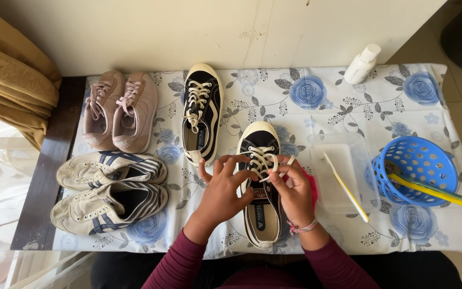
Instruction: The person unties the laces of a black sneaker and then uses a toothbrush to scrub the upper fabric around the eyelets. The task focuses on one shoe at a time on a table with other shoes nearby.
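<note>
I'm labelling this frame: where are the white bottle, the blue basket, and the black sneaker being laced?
white bottle (360, 66), head view, on its body.
blue basket (402, 152), head view, on its perforated rim.
black sneaker (259, 135), head view, on its cream toe cap.

A dark wooden table (46, 176) under a white cloth with blue roses (306, 93) carries a pink pair of shoes (118, 109), a striped white pair (108, 190), two black sneakers (201, 112), a white bottle (362, 63), a clear tray (343, 171) and a blue basket (415, 168).
</note>
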